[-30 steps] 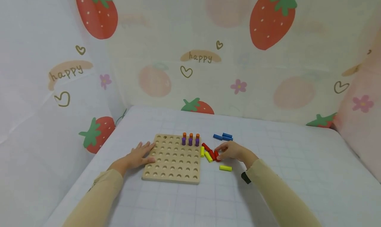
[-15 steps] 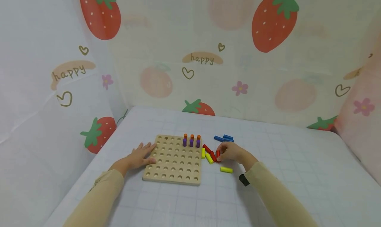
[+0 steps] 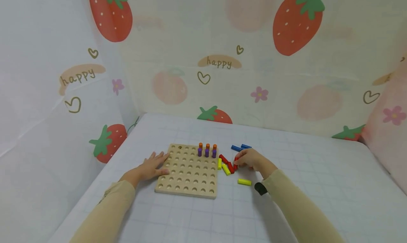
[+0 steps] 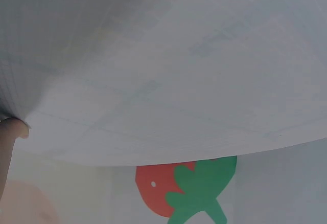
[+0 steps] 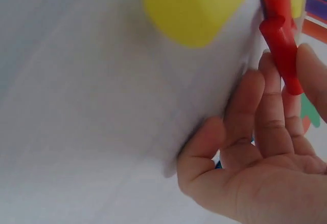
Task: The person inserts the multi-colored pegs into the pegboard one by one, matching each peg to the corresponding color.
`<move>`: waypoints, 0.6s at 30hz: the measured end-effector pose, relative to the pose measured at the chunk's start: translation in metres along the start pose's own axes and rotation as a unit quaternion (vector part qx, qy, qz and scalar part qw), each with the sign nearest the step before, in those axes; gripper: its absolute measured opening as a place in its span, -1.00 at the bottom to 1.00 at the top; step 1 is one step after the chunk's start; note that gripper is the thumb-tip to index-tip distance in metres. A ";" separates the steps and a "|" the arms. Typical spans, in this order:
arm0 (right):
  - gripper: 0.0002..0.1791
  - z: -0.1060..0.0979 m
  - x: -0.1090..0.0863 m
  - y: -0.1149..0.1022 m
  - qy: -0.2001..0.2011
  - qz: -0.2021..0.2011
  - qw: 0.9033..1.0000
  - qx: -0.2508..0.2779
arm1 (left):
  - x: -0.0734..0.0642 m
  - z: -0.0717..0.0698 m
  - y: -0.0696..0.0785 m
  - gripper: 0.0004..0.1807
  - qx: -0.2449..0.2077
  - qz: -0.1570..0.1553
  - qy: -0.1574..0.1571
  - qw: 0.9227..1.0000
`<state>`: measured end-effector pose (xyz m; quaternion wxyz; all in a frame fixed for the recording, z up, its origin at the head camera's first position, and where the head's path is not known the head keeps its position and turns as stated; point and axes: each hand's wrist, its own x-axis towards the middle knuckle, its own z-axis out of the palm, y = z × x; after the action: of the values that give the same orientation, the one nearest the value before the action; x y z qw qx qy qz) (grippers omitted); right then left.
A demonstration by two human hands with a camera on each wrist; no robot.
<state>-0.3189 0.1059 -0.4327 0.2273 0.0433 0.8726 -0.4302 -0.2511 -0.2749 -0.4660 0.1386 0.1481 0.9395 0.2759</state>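
A wooden pegboard (image 3: 187,179) with rows of round holes lies on the table. My left hand (image 3: 149,168) rests along its left edge with fingers spread; only a fingertip (image 4: 18,128) shows in the left wrist view. To the right of the board my right hand (image 3: 252,160) pinches a red peg (image 5: 282,50) between thumb and fingers. Two more red pegs (image 3: 230,167) lie just left of that hand. Yellow pegs (image 3: 226,169) lie beside them, and a separate yellow peg (image 3: 244,182) is nearer the front. Orange pegs (image 3: 207,146) and purple pegs (image 3: 207,153) stand upright at the board's back right.
Blue pegs (image 3: 236,148) lie behind my right hand, partly covered by it. A white cloth with faint grid lines covers the table (image 3: 184,221). Printed curtains (image 3: 248,76) with strawberries enclose the back and sides.
My right hand has closed its fingertips on the red peg and tipped it up slightly. The left hand stays on the board. The head view has shifted a little.
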 end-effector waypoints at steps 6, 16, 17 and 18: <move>-0.68 -0.001 -0.002 -0.008 0.006 0.015 0.999 0.045 | 0.000 0.000 0.000 -0.02 0.001 -0.004 -0.002 1.000; -0.64 0.000 -0.005 -0.022 0.008 0.005 0.997 0.075 | -0.001 -0.001 0.002 -0.02 0.005 -0.007 -0.001 1.000; -0.64 0.000 -0.006 -0.024 0.008 0.003 0.997 0.075 | -0.001 -0.001 0.002 -0.02 0.005 -0.007 -0.001 1.000; -0.64 0.000 -0.007 -0.025 0.007 0.001 0.997 0.077 | -0.001 -0.001 0.002 -0.02 0.004 -0.006 0.000 1.000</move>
<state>-0.3195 0.0911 -0.4112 0.2171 0.0643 0.8386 -0.4955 -0.2499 -0.2743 -0.4645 0.1399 0.1430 0.9414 0.2715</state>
